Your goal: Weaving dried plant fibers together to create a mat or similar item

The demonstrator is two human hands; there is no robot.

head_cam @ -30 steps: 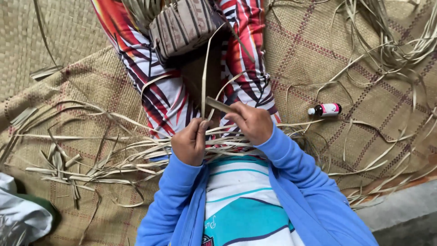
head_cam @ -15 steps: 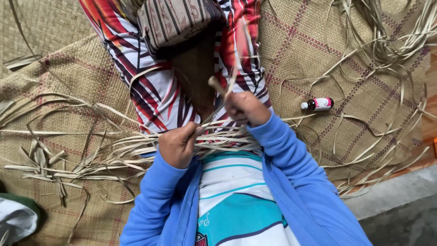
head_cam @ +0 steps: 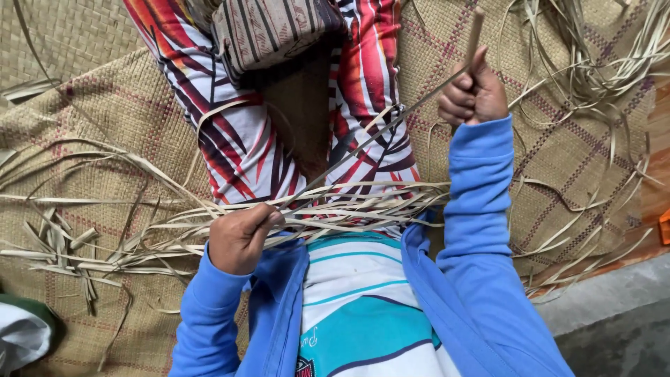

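I sit on a woven straw mat [head_cam: 105, 112] in patterned red and white trousers and a blue jacket. A bundle of dried leaf strips [head_cam: 349, 209] lies across my lap. My left hand [head_cam: 241, 237] is closed on the strips at the lap. My right hand [head_cam: 474, 94] is raised to the right, closed on a thin wooden stick [head_cam: 474, 31], and one long leaf strip [head_cam: 391, 129] stretches taut from it down to my left hand.
A striped cloth pouch [head_cam: 272, 28] rests between my legs at the top. Loose leaf strips [head_cam: 593, 63] lie scattered over the mat on both sides. A concrete edge [head_cam: 607, 314] runs at the lower right. White and green cloth [head_cam: 21, 335] sits at the lower left.
My right hand has risen from my lap up and to the right, drawing a long strip taut. The small bottle on the mat is now hidden from view. My left hand stays at the bundle.
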